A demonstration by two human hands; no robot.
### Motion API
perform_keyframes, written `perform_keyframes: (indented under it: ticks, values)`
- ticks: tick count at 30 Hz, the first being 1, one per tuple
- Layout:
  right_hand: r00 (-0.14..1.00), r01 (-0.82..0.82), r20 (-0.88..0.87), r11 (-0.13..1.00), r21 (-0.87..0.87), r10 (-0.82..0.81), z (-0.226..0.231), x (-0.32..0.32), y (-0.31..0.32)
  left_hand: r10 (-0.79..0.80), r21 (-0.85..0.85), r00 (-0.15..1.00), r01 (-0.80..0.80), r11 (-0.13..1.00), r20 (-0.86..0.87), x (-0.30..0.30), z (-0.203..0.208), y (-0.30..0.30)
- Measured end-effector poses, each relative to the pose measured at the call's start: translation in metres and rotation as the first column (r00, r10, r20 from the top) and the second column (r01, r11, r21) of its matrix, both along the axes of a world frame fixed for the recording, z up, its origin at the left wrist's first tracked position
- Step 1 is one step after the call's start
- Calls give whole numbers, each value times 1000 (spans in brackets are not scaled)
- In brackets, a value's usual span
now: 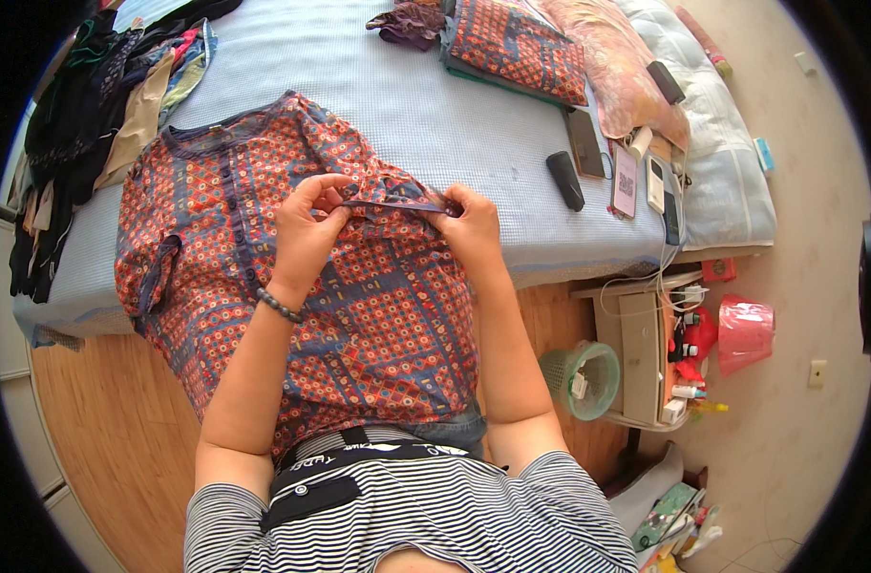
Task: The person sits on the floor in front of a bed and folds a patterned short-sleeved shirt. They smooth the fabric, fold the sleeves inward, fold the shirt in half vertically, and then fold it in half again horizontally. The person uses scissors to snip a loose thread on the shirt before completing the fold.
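A red and blue patterned button-front shirt [378,306] is spread over the near edge of the bed, its collar away from me and its lower part hanging down toward my body. My left hand [304,234] pinches one end of the dark blue cuff [397,204] of the right-hand sleeve. At the cuff's other end, the fingers of my right hand [472,227] are closed on the cloth. Between the two hands the cuff edge is pulled nearly straight. The other sleeve [159,272] lies at the left, touched by neither hand.
Piled clothes [82,124] lie at the bed's left. Farther back are folded patterned clothes [517,48] and a pillow [612,62]. A dark case [564,181] and phones [625,181] sit at the right. Below stand a green basket [593,382] and a small cabinet [643,353].
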State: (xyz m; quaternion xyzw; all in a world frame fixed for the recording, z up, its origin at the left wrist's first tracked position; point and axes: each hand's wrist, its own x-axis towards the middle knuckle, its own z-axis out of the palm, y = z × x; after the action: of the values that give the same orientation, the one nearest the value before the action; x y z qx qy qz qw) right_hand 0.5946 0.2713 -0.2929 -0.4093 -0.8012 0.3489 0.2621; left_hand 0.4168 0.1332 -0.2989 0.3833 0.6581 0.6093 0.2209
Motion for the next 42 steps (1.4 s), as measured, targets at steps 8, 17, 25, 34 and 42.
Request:
perform_keyframes:
  ticks: [8,17,25,34,42]
  values:
    - [890,-151,-435,811,-566,-138,-9,3,-3,-1,-206,974,-48,977,-229,4,-4,4]
    - [625,-626,-762,473,-620,-172,2,16,-8,-31,25,835,21,999,550,5,12,10]
    - [913,189,-332,966,-174,-238,-7,1,-12,19,-12,974,-17,1000,227,8,4,6]
    - [735,-146,-570,735,-662,-368,7,13,-8,32,-156,956,-81,984,-293,10,12,1]
    - [748,-138,-567,754,-642,-346,7,18,-13,35,21,748,-27,999,-663,17,21,2]
